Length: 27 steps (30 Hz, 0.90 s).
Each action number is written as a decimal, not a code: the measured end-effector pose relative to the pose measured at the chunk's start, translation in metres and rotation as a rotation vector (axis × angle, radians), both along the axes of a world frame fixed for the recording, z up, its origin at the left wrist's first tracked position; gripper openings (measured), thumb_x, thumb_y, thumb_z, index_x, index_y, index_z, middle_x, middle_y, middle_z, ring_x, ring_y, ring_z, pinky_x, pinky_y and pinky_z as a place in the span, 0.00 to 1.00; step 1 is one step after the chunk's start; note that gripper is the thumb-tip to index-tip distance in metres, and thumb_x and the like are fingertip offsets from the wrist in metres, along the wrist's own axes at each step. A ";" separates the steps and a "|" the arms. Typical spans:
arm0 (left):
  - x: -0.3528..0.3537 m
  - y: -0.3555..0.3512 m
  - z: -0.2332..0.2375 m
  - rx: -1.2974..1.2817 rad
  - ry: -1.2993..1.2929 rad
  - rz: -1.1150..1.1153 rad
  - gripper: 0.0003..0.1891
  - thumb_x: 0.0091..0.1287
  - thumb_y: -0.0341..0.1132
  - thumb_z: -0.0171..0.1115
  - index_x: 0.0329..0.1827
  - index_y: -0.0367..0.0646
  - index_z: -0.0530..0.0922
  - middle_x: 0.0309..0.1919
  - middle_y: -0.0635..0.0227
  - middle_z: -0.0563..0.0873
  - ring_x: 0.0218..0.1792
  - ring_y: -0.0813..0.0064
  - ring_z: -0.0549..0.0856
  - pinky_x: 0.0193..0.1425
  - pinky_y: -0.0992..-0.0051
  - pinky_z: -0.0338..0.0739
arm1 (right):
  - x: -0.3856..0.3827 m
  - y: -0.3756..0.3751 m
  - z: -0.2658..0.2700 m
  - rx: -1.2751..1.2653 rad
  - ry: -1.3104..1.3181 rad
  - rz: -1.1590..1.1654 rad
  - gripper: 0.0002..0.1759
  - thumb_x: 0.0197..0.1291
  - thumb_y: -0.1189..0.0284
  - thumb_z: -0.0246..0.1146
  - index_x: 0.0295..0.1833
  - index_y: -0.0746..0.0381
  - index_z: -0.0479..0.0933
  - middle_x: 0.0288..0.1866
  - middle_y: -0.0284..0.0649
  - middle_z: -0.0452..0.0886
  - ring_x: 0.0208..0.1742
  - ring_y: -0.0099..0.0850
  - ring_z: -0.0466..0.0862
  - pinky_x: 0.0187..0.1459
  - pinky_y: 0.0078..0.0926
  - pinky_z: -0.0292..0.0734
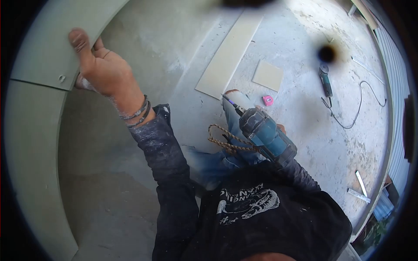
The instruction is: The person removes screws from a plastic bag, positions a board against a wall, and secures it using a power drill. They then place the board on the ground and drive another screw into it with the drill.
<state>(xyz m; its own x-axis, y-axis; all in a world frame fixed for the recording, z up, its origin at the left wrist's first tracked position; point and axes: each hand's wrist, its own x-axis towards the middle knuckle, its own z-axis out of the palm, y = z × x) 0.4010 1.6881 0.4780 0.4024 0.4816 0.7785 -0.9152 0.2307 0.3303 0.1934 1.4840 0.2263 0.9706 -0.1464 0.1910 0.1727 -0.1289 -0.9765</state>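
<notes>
My left hand (106, 71) is closed on the edge of a pale green board (45, 48), thumb on its face and fingers behind. A second pale board (35, 143) meets it along a dark seam just below the hand. My right hand (282, 128) is wrapped round a teal and black power drill (267, 137), which hides most of the hand. The drill's thin bit points up and left, away from my body and apart from the boards. A braided rope loop (217, 130) hangs at the drill's side.
On the concrete floor lie a long pale strip of board (230, 50), a square offcut (267, 75), a pink tape measure (267, 100), an angle grinder (325, 81) with its cord (359, 108), and a folding metal square (360, 191). Corrugated sheeting (394, 78) lines the right side.
</notes>
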 end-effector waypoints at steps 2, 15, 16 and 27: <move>0.004 0.002 0.000 0.084 -0.039 0.009 0.16 0.65 0.34 0.68 0.46 0.28 0.78 0.46 0.59 0.83 0.49 0.65 0.84 0.66 0.66 0.77 | -0.014 -0.047 -0.044 -0.298 -0.177 -0.131 0.19 0.57 0.71 0.69 0.54 0.66 0.81 0.48 0.40 0.85 0.44 0.31 0.86 0.47 0.24 0.80; 0.037 0.052 0.021 0.173 -0.138 -0.182 0.16 0.68 0.38 0.63 0.51 0.37 0.76 0.55 0.63 0.79 0.59 0.63 0.78 0.69 0.58 0.71 | -0.122 -0.141 -0.296 -0.619 0.514 -0.495 0.43 0.52 0.75 0.64 0.74 0.70 0.56 0.55 0.64 0.74 0.56 0.60 0.76 0.57 0.49 0.73; 0.035 0.050 0.019 0.190 -0.137 -0.166 0.16 0.68 0.39 0.63 0.52 0.37 0.76 0.56 0.63 0.79 0.60 0.63 0.78 0.69 0.58 0.71 | -0.122 -0.133 -0.306 -0.638 0.559 -0.497 0.44 0.52 0.76 0.64 0.74 0.70 0.54 0.54 0.63 0.73 0.56 0.60 0.75 0.57 0.51 0.72; 0.042 0.075 0.019 0.218 -0.139 -0.177 0.16 0.67 0.38 0.62 0.55 0.41 0.78 0.56 0.65 0.81 0.61 0.69 0.77 0.67 0.64 0.72 | -0.104 -0.171 -0.299 -0.362 1.085 -0.294 0.34 0.56 0.68 0.65 0.69 0.60 0.66 0.55 0.54 0.82 0.56 0.50 0.82 0.59 0.42 0.76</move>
